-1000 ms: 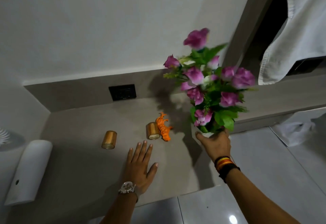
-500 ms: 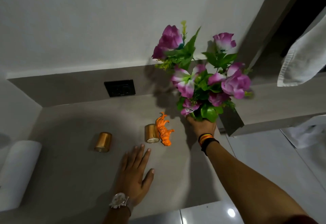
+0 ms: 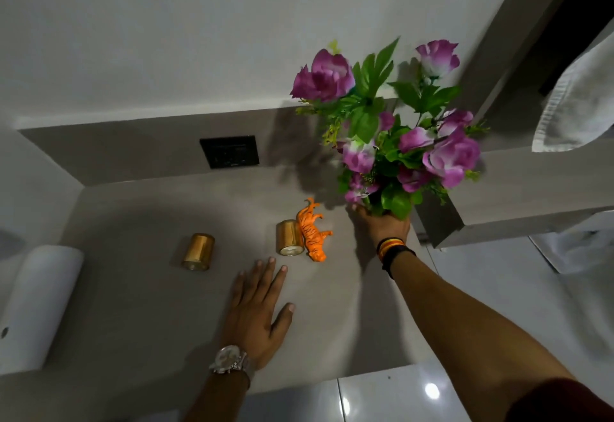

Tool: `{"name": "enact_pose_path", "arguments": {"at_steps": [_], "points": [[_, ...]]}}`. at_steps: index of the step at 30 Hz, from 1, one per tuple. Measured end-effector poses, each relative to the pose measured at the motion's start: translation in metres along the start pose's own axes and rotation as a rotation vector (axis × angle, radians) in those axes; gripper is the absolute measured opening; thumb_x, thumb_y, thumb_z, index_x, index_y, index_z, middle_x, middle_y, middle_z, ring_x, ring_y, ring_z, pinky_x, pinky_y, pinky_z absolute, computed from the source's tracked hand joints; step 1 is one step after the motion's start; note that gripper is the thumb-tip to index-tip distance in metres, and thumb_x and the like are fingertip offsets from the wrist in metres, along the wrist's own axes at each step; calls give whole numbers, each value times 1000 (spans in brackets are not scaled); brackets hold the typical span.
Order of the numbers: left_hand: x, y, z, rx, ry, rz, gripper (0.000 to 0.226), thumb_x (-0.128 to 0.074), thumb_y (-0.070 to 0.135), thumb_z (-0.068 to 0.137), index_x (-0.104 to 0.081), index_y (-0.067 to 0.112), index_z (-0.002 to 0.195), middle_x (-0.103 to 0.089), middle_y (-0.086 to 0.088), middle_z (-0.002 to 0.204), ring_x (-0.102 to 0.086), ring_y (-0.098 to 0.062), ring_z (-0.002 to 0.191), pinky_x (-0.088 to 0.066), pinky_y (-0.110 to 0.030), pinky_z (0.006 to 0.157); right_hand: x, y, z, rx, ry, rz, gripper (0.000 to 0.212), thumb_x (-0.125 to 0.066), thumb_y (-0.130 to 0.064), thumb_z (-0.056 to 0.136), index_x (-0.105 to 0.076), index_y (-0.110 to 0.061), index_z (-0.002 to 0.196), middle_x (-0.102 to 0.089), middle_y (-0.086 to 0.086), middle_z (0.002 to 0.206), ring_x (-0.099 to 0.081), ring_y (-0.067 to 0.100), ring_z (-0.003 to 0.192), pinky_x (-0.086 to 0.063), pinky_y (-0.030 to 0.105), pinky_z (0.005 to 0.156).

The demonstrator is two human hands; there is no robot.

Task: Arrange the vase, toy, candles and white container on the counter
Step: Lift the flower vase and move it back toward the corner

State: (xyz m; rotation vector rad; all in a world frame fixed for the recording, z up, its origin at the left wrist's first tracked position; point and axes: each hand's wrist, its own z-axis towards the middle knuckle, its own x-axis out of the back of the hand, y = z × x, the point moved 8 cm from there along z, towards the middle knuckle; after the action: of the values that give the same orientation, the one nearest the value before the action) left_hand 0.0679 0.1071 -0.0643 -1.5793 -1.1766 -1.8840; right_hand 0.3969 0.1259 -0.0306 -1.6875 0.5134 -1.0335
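Note:
My right hand (image 3: 385, 224) grips the vase of purple flowers (image 3: 392, 142) at the counter's back right; the vase body is hidden under my fingers and the leaves. My left hand (image 3: 257, 310) lies flat and open on the grey counter (image 3: 133, 288), near the front. An orange toy tiger (image 3: 312, 230) lies just left of my right hand, touching a gold candle (image 3: 290, 238). A second gold candle (image 3: 198, 251) stands further left. The white container (image 3: 36, 305) lies on its side at the counter's left edge.
A black wall socket (image 3: 230, 151) sits in the backsplash behind the counter. A grey ledge (image 3: 531, 195) runs off to the right of the vase, with a white towel (image 3: 578, 102) hanging above it. Glossy white floor tiles (image 3: 415, 395) lie below the counter's front edge.
My right hand has carried the vase from the counter's front right edge back and inward, close to the toy tiger. My left hand has stayed flat on the counter.

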Motion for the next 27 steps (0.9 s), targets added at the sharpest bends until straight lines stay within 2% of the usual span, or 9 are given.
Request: {"name": "enact_pose_path", "arguments": {"at_steps": [2,6,8,13,17,20,22,25,27], "points": [[-1,-1,0,0,1,3,69,-35,54,101,-17,31,163,-8,6,174,1,-16,161,-10,-54,128,-4,0,7,7,22,4,77,-95,-35,68,-61,-12,134,-70,7,124,-63,23,116,-44,23,97],[-2,-1,0,1,10,3,69,-34,55,101,-15,32,163,-6,7,174,2,-15,161,-7,-51,129,-13,-3,26,15,35,41,81,-96,-30,67,-58,-12,135,-70,8,123,-64,25,114,-51,41,105],[-2,-2,0,1,7,15,69,-34,55,101,-15,32,163,-7,7,174,2,-15,161,-8,-52,129,-17,-3,35,15,31,13,81,-95,-33,66,-57,-13,136,-70,8,123,-65,27,115,-52,44,105],[0,0,0,-2,11,-14,69,-37,52,100,-20,30,162,-9,4,173,-1,-18,161,-9,-53,129,-19,-3,36,6,-2,-42,84,-96,-35,65,-57,-9,134,-70,8,122,-64,26,115,-51,39,103],[1,0,-1,-8,20,-15,68,-41,51,100,-23,29,162,-11,4,173,-2,-18,161,-9,-53,129,-5,-14,-6,32,52,81,85,-93,-20,69,-44,-10,139,-61,9,130,-60,27,119,-48,39,108],[-1,-2,-1,-11,12,6,69,-42,52,101,-20,30,163,-9,5,174,1,-16,161,-8,-53,129,-10,-31,-66,226,-19,-99,49,-80,-26,84,-58,-13,126,-56,11,127,-56,32,119,-50,49,102],[-4,-3,-1,-5,-5,34,70,-39,54,102,-16,31,163,-6,6,174,5,-15,161,-6,-52,129,-28,-40,-104,353,-193,-215,31,-74,-33,87,-64,-21,114,-56,5,119,-57,26,112,-54,43,91],[-8,-5,0,-6,-17,69,70,-31,57,102,-11,32,164,-4,6,174,7,-15,160,0,-49,129,-54,-39,-134,427,-343,-539,42,-74,-46,82,-59,-21,112,-54,2,113,-53,23,106,-51,36,79],[-9,-7,1,-6,-10,78,69,-29,58,102,-11,32,164,-6,5,174,5,-15,161,1,-48,129,-59,-36,-135,402,-356,-644,44,-77,-42,82,-56,-17,113,-58,5,112,-56,26,104,-51,38,78]]}}
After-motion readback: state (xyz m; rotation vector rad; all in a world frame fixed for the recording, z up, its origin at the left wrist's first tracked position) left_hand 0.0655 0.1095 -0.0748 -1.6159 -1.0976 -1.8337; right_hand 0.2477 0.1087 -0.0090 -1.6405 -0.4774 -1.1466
